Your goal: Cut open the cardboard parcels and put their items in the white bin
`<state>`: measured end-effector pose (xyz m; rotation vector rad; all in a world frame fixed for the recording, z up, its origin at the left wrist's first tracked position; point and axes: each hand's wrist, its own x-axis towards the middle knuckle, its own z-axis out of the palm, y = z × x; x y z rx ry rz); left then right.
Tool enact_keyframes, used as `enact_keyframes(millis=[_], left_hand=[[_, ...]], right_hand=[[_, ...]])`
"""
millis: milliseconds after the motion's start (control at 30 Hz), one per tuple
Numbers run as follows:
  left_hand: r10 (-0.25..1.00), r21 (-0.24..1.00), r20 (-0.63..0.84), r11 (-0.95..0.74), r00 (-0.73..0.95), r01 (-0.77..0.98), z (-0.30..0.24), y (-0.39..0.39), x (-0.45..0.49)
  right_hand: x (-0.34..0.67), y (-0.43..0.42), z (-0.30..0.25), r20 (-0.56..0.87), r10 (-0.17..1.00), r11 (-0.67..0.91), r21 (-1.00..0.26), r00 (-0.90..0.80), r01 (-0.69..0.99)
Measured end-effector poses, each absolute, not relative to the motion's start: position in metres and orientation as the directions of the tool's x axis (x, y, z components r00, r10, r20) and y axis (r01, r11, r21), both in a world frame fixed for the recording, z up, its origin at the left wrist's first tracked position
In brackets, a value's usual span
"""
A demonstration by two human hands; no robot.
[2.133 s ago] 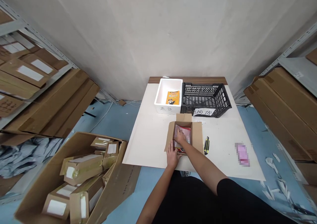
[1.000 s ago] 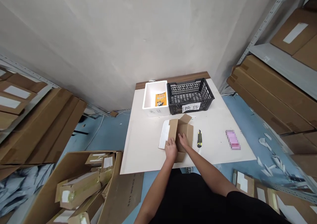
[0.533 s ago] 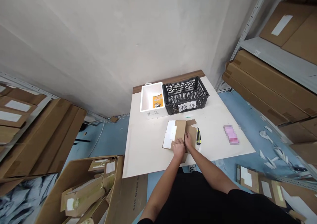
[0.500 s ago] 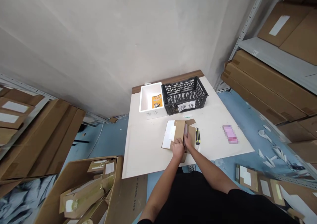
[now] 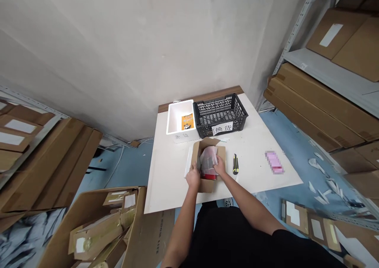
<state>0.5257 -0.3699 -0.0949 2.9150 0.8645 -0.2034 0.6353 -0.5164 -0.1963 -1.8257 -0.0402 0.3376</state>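
An opened cardboard box (image 5: 206, 186) stands on the white table with its flaps spread. My left hand (image 5: 193, 176) grips the box's left flap. With my right hand (image 5: 219, 166) I hold the edge of a translucent plastic wrap (image 5: 209, 157) at the box's mouth. Beneath the wrap a red item (image 5: 210, 177) shows in part; its kind is hidden. A yellow and black utility knife (image 5: 235, 164) lies to the right of the box.
At the table's back stand a white foam box (image 5: 180, 116) holding an orange packet (image 5: 187, 121), and a black plastic crate (image 5: 221, 114). A pixelated pink item (image 5: 274, 162) lies on the right. A large carton (image 5: 139, 205) of parcels is at lower left; shelves flank the table.
The box has been turned and its flaps folded apart, so its inside now shows. My left hand has shifted left, and the plastic wrap and red item have come into view.
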Motion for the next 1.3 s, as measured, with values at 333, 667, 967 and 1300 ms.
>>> enact_keyframes(millis=[333, 667, 967, 1300], left_hand=[[0.797, 0.008, -0.215, -0.577, 0.565, 0.817, -0.078, -0.233, 0.459], [0.852, 0.193, 0.020, -0.517, 0.524, 0.834, -0.064, -0.146, 0.419], [0.479, 0.594, 0.072, -0.725, 0.875, 0.349, -0.098, -0.280, 0.488], [0.248, 0.639, -0.605, -0.415, 0.756, 0.647, -0.199, -0.345, 0.515]], right_hand=[[0.669, -0.520, -0.119, -0.210, 0.325, 0.146, -0.952, 0.922, -0.268], [0.682, -0.519, -0.151, -0.331, 0.445, 0.176, -0.878, 0.832, -0.444], [0.669, -0.528, -0.241, -0.541, 0.208, -0.466, -0.787, 0.815, -0.404], [0.608, -0.492, -0.240, -0.533, 0.642, -0.766, -0.455, 0.551, 0.453]])
